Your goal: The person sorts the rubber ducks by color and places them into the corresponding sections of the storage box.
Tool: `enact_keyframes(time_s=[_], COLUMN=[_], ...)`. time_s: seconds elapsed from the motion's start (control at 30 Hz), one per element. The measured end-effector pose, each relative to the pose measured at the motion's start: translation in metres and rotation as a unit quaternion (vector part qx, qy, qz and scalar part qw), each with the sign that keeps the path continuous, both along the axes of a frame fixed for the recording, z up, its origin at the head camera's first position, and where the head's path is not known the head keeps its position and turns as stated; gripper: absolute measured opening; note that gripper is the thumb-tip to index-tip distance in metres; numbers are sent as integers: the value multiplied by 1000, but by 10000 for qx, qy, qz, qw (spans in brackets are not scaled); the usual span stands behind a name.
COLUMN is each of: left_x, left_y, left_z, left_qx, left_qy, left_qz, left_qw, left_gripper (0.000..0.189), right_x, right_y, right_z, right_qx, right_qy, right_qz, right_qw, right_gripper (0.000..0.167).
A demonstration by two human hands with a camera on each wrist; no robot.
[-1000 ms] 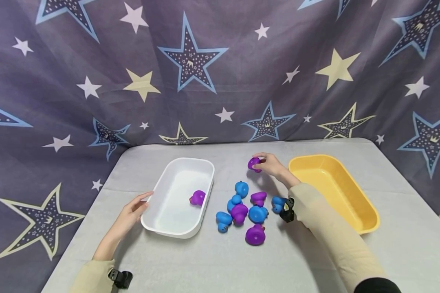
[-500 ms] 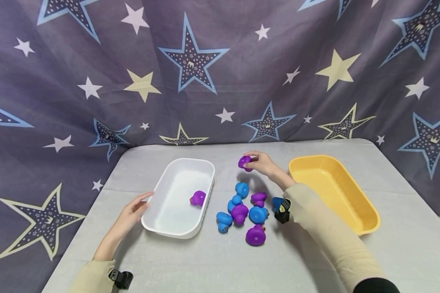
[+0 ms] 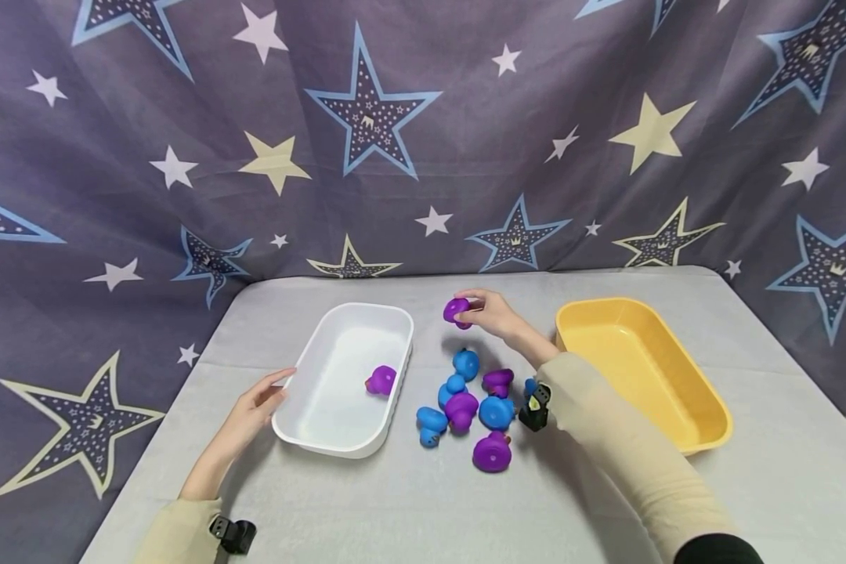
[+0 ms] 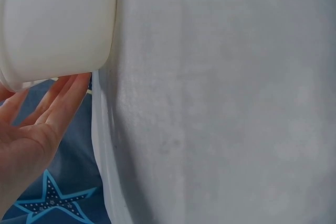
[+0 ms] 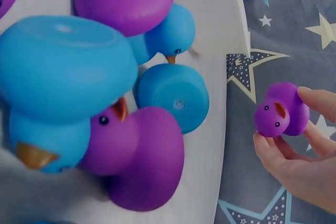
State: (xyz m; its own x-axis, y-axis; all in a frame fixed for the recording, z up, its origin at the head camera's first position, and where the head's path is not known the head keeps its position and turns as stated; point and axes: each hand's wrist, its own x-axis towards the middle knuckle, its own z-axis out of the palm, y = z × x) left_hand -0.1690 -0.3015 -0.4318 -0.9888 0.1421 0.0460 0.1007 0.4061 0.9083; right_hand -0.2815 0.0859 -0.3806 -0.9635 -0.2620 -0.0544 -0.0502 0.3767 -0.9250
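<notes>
Right grip (image 3: 489, 313) pinches a purple duck (image 3: 456, 311) above the far desk (image 3: 423, 509), between white tray (image 3: 327, 376), left, and yellow tray (image 3: 641, 356), right; left grip (image 3: 252, 407), fingers (image 4: 68, 100) extended, touches the white tray's left side.

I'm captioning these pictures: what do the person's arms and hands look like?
The left hand and right hand are ungloved. The sleeves are beige, with a small black device at each wrist. A black band shows on the right sleeve at the head view's bottom edge.
</notes>
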Motion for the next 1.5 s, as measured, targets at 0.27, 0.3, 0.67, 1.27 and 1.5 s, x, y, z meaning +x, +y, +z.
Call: enact_keyframes(time_s=[0.27,0.3,0.67,1.27,1.5], left_x=[0,0,1,1,1], left_y=[0,0,0,0,0], left_z=[0,0,0,0,0], left_qx=[-117,-127,-82,-117,-83], left_qy=[44,53,39,-88,15], left_qz=[42,46,4,35,-10], left_qw=[9999,9999,10000,9999,10000], left_gripper=[41,41,41,42,42], right_x=[4,4,7,12,13], right_y=[-14,-16,-36,-66,-74], right_z=[3,3,4,2,1], right_qx=[-165,-171,-99,-379,-435], right_qy=[119,111,-25,70,89], right_qz=[84,92,193,602,666], right_qw=[9998,9997,9998,9974,9968], right_gripper=[42,42,41,42,41])
